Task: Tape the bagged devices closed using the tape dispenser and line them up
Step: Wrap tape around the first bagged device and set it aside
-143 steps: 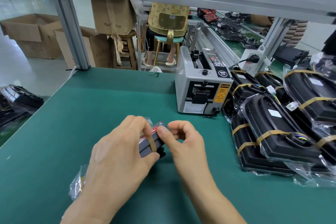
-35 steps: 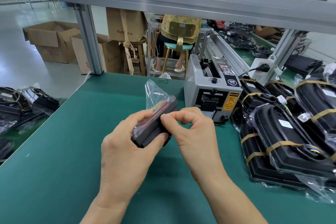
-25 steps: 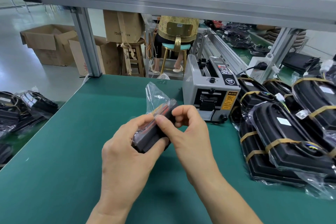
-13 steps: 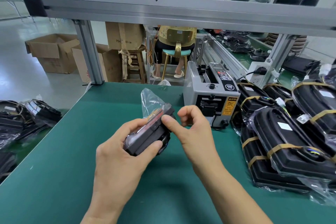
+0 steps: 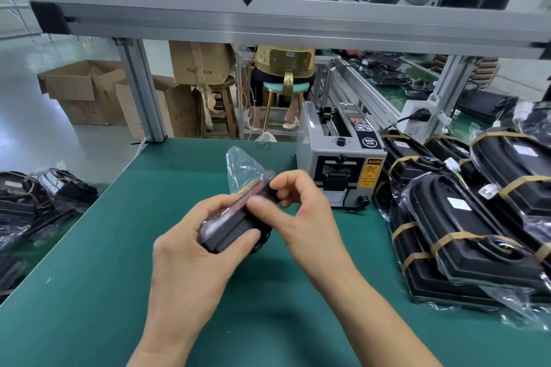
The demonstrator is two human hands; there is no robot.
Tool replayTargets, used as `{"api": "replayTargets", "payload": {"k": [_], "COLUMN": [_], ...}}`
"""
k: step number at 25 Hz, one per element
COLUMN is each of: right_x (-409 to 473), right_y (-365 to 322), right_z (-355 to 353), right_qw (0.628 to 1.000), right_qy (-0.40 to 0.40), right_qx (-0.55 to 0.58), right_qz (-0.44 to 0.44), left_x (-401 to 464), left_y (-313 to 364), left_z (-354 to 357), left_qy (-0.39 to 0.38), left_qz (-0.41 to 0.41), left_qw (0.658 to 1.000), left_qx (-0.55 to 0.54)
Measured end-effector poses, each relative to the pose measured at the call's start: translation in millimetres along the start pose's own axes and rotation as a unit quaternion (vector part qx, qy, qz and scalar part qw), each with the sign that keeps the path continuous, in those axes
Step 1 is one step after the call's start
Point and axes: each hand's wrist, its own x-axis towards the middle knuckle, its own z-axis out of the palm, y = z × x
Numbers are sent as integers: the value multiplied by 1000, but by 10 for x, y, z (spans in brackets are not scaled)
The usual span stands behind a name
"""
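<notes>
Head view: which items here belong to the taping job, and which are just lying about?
Job:
bagged device, held by left hand and right hand
tape dispenser
taped devices

Lying about:
cardboard boxes
wooden stool

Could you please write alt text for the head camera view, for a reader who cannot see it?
A person's left hand and right hand hold a small black device in a clear plastic bag above a green work table. A grey tape dispenser stands behind, with taped black bagged devices stacked to its right.
</notes>
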Motion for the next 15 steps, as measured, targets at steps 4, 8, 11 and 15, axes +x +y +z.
{"api": "replayTargets", "payload": {"k": [4, 8, 11, 15], "right_x": [34, 250, 195, 22], "right_y": [-61, -41, 155, 295], "right_z": [-29, -156, -292, -202], "right_qw": [992, 995, 989, 962], "right_qy": [-59, 0, -139, -264], "right_qx": [-99, -100, -27, -34], "right_qz": [-53, -25, 53, 53], "left_x": [40, 80, 70, -34], "left_y": [-35, -85, -242, -476], "left_z": [-71, -184, -322, -302], "left_qy": [4, -17, 42, 50], "left_qz": [9, 5, -13, -79], "left_qw": [1000, 1000, 995, 930], "left_qx": [-8, -13, -92, -354]}}
